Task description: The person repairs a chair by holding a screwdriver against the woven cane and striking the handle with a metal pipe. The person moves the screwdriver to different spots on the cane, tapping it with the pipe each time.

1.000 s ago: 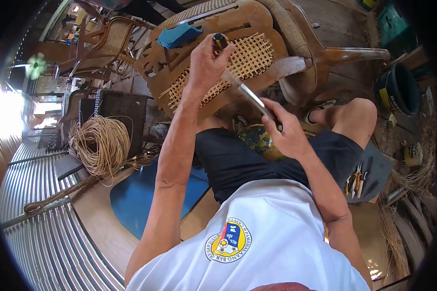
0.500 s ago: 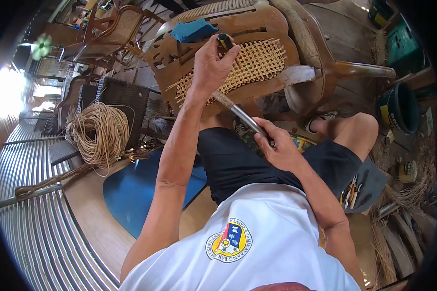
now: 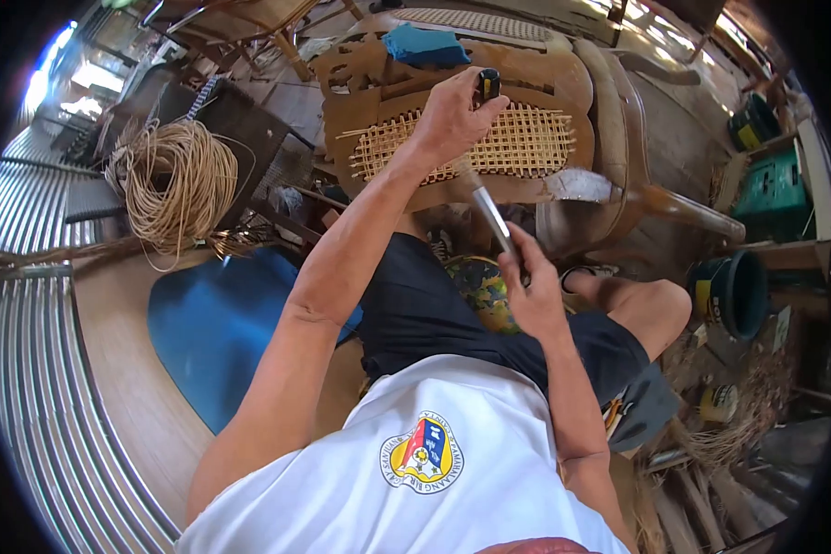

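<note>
My left hand (image 3: pixel 452 120) is closed around a tool with a black-and-yellow handle (image 3: pixel 488 85), like a screwdriver's; its working end is hidden behind my fingers. That hand is over the woven rattan cane panel (image 3: pixel 531 148), set in the brown wooden chair frame (image 3: pixel 577 83). My right hand (image 3: pixel 535 286) grips a metal rod (image 3: pixel 491 217) with a tan, worn far end, slightly blurred. The rod slants up from my lap, its tan end near the lower edge of the panel. Loose strand ends stick out around the weave.
A blue cloth (image 3: pixel 425 44) lies on the frame's upper part. At left hangs a big coil of rattan strands (image 3: pixel 177 180). A blue board (image 3: pixel 217 332) is beside my leg. Dark buckets (image 3: pixel 729 291) and a green crate (image 3: pixel 774 203) stand at right.
The view has shifted, so the chair frame appears further right. My right hand has swung the rod to a steeper angle. My left hand keeps its hold over the panel.
</note>
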### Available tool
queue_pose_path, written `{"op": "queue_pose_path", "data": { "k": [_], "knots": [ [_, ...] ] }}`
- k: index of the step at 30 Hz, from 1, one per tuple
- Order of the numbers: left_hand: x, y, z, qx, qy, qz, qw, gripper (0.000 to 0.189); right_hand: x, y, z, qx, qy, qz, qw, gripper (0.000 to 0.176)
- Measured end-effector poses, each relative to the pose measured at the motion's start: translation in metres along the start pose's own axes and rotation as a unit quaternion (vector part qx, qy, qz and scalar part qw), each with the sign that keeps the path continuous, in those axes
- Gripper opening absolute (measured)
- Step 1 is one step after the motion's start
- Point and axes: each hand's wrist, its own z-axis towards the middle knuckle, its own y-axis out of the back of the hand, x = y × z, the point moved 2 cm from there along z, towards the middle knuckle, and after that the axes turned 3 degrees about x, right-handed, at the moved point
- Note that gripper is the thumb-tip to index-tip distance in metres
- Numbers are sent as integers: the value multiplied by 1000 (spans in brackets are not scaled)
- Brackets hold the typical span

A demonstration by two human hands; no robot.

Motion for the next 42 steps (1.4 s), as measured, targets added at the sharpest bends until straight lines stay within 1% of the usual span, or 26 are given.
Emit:
{"op": "queue_pose_path", "data": {
  "k": [1,4,6,7,8,9,10,12,14,16,17,18,20,21,22,24,25,26,28,29,32,36,38,39,41,42],
  "knots": [
    [1,-2,0,3,-5,-4,1000,29,6,-2,-2,8,56,-23,998,41],
    [3,-7,1,16,-8,-24,1000,30,7,-7,2,38,62,-37,997,41],
    [5,-6,0,34,9,27,999,29,0,-7,9,33,54,-38,997,41],
    [5,-4,0,28,12,-33,999,29,-1,-8,12,-27,17,-13,999,41],
    [5,-3,1,26,12,-36,999,29,-4,-7,14,-87,-19,12,996,41],
    [4,1,4,10,12,-45,999,29,-5,-9,16,-83,21,9,996,41],
    [2,5,8,-5,11,-53,999,29,-5,-7,14,-84,23,6,996,41],
    [4,5,9,-2,16,-35,999,29,3,-12,5,10,42,-35,998,41],
    [12,0,11,34,21,15,999,29,6,-13,7,29,39,-34,998,41],
    [17,-3,11,50,38,-5,998,30,1,-12,16,44,44,-14,998,40],
    [21,-4,9,35,34,-18,999,30,-9,-10,21,12,30,9,999,39],
    [18,-4,10,18,29,-34,999,31,-9,-10,22,11,29,9,999,39],
    [17,3,12,14,39,-55,998,31,-9,-5,25,-64,36,7,997,40],
    [15,7,14,6,52,-52,997,30,-2,-4,20,-45,73,-30,996,41],
    [12,10,15,-2,66,-51,997,30,-1,-6,17,-47,71,-31,996,41],
    [10,10,20,0,60,-33,998,30,0,-12,16,3,82,-32,996,42],
    [11,8,23,-2,40,-29,999,30,5,-12,19,15,60,-27,998,40],
    [13,7,24,-3,22,-25,999,30,3,-11,24,16,60,-26,998,40],
    [6,11,26,2,33,-22,999,31,-2,-7,35,19,62,-15,998,39],
    [3,14,26,8,44,-22,999,32,-3,-5,36,4,74,-15,997,38],
    [15,7,25,11,39,-4,999,32,0,-5,31,-22,97,-32,995,38],
    [21,-2,20,17,37,6,999,31,-5,-3,30,0,76,-44,996,39],
    [18,-3,17,6,29,-14,999,31,-11,-2,34,-16,27,-12,999,40],
    [15,0,17,7,27,-14,1000,31,-12,-3,34,-17,28,-11,999,40],
    [12,9,18,-24,45,-62,997,30,-11,-2,31,-61,59,-26,996,41],
    [14,9,19,-23,46,-62,997,30,-7,-3,29,-61,58,-26,996,41]
  ]
}}
